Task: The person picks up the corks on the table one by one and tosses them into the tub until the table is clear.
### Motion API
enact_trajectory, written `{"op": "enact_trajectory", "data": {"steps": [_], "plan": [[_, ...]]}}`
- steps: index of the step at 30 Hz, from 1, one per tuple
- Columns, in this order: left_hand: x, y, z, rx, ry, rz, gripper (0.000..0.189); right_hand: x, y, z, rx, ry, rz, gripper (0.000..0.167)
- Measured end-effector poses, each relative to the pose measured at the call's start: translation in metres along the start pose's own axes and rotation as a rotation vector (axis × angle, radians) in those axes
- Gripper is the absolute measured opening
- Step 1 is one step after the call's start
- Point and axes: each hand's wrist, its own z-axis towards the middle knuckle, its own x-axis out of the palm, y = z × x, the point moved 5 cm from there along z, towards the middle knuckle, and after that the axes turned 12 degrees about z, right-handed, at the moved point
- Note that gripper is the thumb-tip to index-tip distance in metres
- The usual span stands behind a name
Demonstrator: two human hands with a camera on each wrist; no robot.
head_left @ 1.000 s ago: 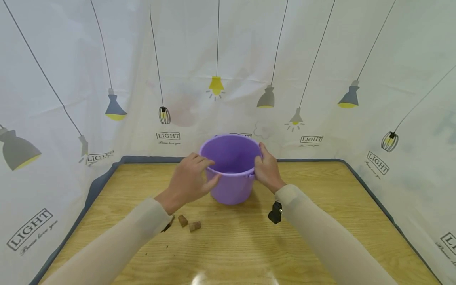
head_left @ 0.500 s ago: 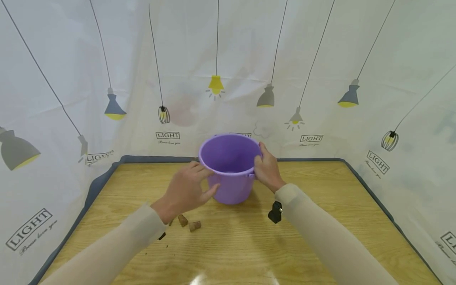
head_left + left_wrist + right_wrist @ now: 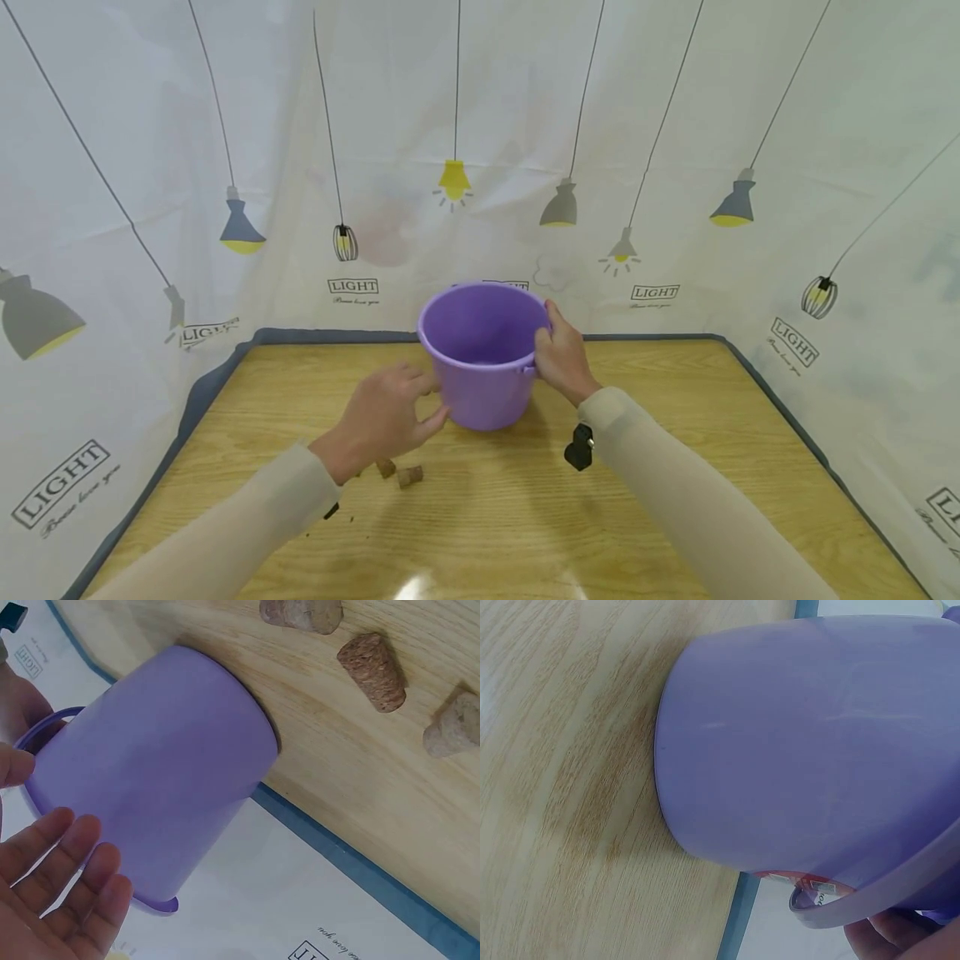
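A purple plastic bucket (image 3: pixel 486 398) stands on the wooden table with its mouth up, and its inside looks bare where visible. My right hand (image 3: pixel 564 358) grips its rim at the right side; in the right wrist view fingers (image 3: pixel 866 941) curl by the bucket's handle (image 3: pixel 877 901). To the left of the bucket is my left hand (image 3: pixel 378 417), its fingers loosely bent and holding nothing, close to the bucket's wall. Whether the fingertips touch the wall I cannot tell. Below that hand lie corks, among them a brown speckled cork (image 3: pixel 373 673) and a paler cork (image 3: pixel 456 727).
Another pale cork (image 3: pixel 301 613) lies at the top of the left wrist view. A white cloth (image 3: pixel 405 108) printed with lamps surrounds the table (image 3: pixel 637 517) at the back and sides. Tiny dark crumbs dot the table at the front left.
My left hand has come away from the bucket's rim, moving down and to the left. My right hand keeps its grip, and the bucket has hardly moved.
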Motion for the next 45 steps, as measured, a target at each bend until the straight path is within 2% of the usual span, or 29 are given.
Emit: {"op": "enact_trajectory", "data": {"steps": [5, 14, 18, 27, 37, 41, 45], "plan": [[0.003, 0.001, -0.006, -0.009, 0.061, 0.037, 0.025, 0.0, 0.0, 0.0, -0.001, -0.002, -0.004, 0.065], [0.013, 0.005, -0.019, -0.04, 0.265, 0.05, 0.031, 0.0, 0.002, -0.001, -0.013, -0.011, -0.004, 0.064], [0.019, 0.007, -0.025, -0.046, 0.331, 0.046, 0.032, 0.0, 0.002, -0.001, -0.015, -0.007, 0.0, 0.064], [0.03, 0.008, -0.035, -0.038, 0.435, 0.011, 0.031, 0.0, 0.0, -0.001, -0.007, 0.003, 0.009, 0.064], [0.046, 0.008, -0.05, -0.031, 0.545, 0.03, 0.035, 0.0, 0.002, -0.001, 0.012, -0.005, 0.038, 0.065], [0.048, 0.005, -0.053, -0.028, 0.567, 0.041, 0.034, 0.0, 0.001, -0.001, 0.019, 0.004, 0.041, 0.065], [0.05, 0.003, -0.057, -0.002, 0.553, 0.061, 0.029, 0.0, 0.001, -0.001, 0.018, 0.004, 0.038, 0.064]]}}
